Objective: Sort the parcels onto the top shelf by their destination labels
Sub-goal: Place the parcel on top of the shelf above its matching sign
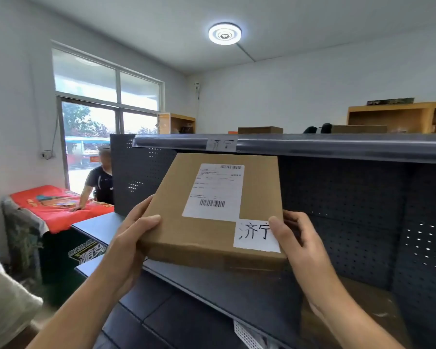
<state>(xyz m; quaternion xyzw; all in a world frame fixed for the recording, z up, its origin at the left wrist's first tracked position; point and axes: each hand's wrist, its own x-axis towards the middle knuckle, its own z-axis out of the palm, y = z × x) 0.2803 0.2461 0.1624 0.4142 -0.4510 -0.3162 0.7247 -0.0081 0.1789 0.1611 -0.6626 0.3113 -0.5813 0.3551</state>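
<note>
Parcels are what the job is about, and one of them, a flat brown cardboard parcel (219,210), is up in front of the dark metal shelving, gripped at its near corners by both hands. The left hand (134,238) is wrapped round the near left corner with the thumb on top; the right hand (295,238) grips the near right corner, its thumb pressing on the handwritten slip (256,235). That slip reads 济宁, and a tag (222,144) on the front rail of the top shelf (337,147) seems to carry the same two characters (fainter, but they look matching). A printed shipping label (214,192) with two barcodes sits on the parcel's face; its small print is too fine to read.

Judging by this, the parcel is matched to its slot but not yet placed: it hangs below the rail and has to be lifted onto the shelf. Brown boxes (261,129) already rest up there further back. How many parcels remain I cannot tell.
</note>
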